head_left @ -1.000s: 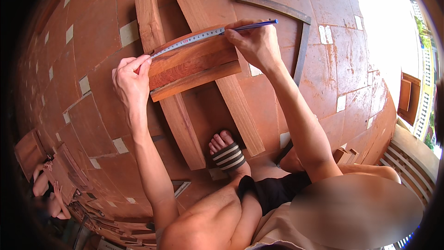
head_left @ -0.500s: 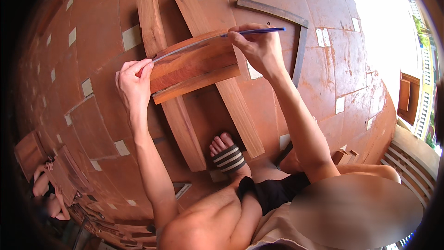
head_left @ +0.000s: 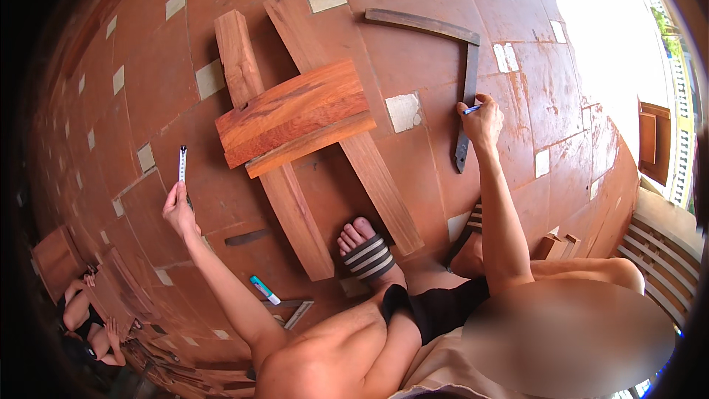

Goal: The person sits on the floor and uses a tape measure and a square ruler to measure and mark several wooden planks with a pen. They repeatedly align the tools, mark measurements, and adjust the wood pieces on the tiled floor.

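Note:
Away to the left, my left hand (head_left: 179,214) is closed around a tape measure (head_left: 182,164), whose short length of white blade points up past the fingers. My right hand (head_left: 484,124) pinches a blue pen (head_left: 471,109) and is over the lower leg of a dark carpenter's square (head_left: 470,66); whether the fingers also grip the square cannot be seen. Between my hands, a reddish wooden board (head_left: 295,107) with a narrower strip (head_left: 310,144) along its near edge lies across two wooden beams, the left beam (head_left: 295,218) and the right beam (head_left: 384,196). Neither hand touches the board.
A teal-and-white marker (head_left: 264,290) and a dark flat strip (head_left: 247,237) lie on the tiled floor by my left forearm. A small metal square (head_left: 298,313) is beside my knee. My sandalled foot (head_left: 365,251) stands between the beams. At far left, another person sits near stacked boards (head_left: 59,255).
Both hands have left the board. The tape's blade, stretched along the board before, is now short in my left hand, moved left and nearer. My right hand has carried the pen right to the square.

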The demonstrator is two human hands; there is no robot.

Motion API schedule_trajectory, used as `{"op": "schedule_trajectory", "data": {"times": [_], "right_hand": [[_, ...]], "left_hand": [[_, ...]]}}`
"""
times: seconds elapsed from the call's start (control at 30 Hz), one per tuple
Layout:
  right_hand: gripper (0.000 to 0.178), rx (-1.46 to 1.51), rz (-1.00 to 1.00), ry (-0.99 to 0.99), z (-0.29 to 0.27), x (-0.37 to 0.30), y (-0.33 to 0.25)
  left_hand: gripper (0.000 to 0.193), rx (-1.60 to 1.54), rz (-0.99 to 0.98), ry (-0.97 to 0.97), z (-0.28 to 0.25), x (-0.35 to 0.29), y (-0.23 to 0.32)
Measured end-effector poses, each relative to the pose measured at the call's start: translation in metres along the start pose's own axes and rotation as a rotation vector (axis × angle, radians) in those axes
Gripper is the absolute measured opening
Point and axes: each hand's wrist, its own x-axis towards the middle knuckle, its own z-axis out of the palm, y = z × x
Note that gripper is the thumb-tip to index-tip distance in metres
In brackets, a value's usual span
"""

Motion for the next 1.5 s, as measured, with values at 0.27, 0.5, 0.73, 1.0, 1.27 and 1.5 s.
{"op": "schedule_trajectory", "data": {"times": [0.27,0.5,0.73,1.0,1.27,1.5], "right_hand": [[0.061,0.05,-0.223,0.257,-0.014,-0.015,-0.023],[0.036,0.985,-0.639,-0.609,-0.061,-0.084,-0.167],[0.005,1.064,-0.535,-0.532,-0.035,-0.035,-0.16],[0.007,1.082,-0.4,-0.342,-0.002,0.013,-0.129],[0.025,0.993,-0.428,-0.14,-0.007,0.01,-0.131],[0.037,1.007,-0.387,-0.255,-0.04,-0.019,-0.151]], "left_hand": [[0.031,0.081,0.497,-0.103,0.004,-0.041,0.025],[0.013,0.302,1.09,-0.484,0.135,-0.201,0.129],[0.016,0.296,0.96,-0.455,0.171,-0.198,0.118],[0.019,0.582,1.043,-0.233,0.158,-0.16,0.103],[0.018,0.598,1.058,-0.219,0.159,-0.158,0.102],[0.018,0.606,1.048,-0.224,0.158,-0.159,0.104]]}}
